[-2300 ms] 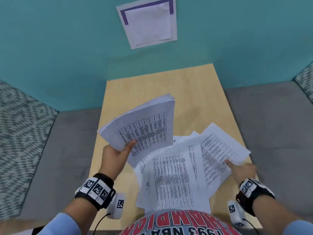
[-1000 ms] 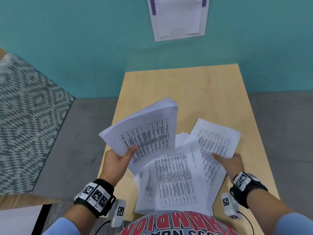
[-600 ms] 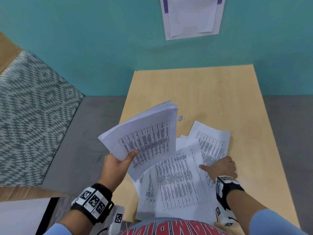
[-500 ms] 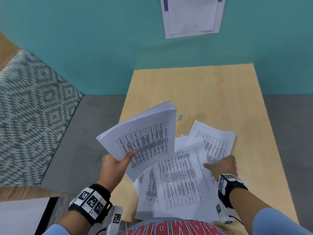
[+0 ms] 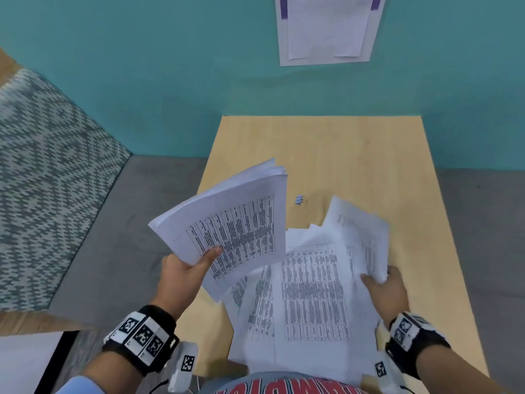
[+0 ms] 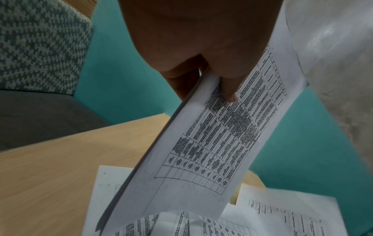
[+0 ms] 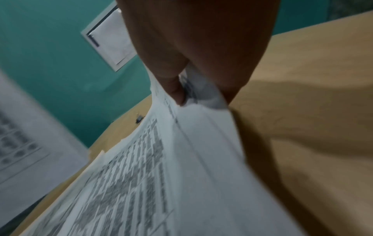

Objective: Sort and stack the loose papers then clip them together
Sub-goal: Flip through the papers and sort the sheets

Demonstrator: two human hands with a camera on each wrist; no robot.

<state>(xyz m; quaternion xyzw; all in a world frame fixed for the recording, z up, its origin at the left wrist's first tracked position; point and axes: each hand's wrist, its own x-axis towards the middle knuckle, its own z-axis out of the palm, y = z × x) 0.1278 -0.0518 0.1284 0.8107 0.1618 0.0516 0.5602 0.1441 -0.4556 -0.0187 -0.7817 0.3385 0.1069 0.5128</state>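
My left hand (image 5: 187, 271) grips a thick stack of printed papers (image 5: 235, 223) by its near corner and holds it tilted above the left side of the wooden table (image 5: 355, 155); the left wrist view shows the thumb (image 6: 228, 89) on top of the stack (image 6: 212, 143). My right hand (image 5: 382, 282) pinches the near edge of a loose sheet (image 5: 360, 234) and lifts it, the sheet (image 7: 181, 159) bending up. Several loose printed sheets (image 5: 309, 297) lie overlapped on the table between my hands. A small blue binder clip (image 5: 300, 200) lies beyond them.
A teal wall (image 5: 142, 81) stands behind the table, with a white paper holder (image 5: 326, 27) fixed to it. Grey bench seats (image 5: 119, 231) flank the table, with a patterned cushion (image 5: 42, 180) on the left. The far half of the table is bare wood.
My right hand has gone from pressing flat on the rightmost sheet to pinching it, and the sheet now rises off the table. The left hand's stack has barely moved.
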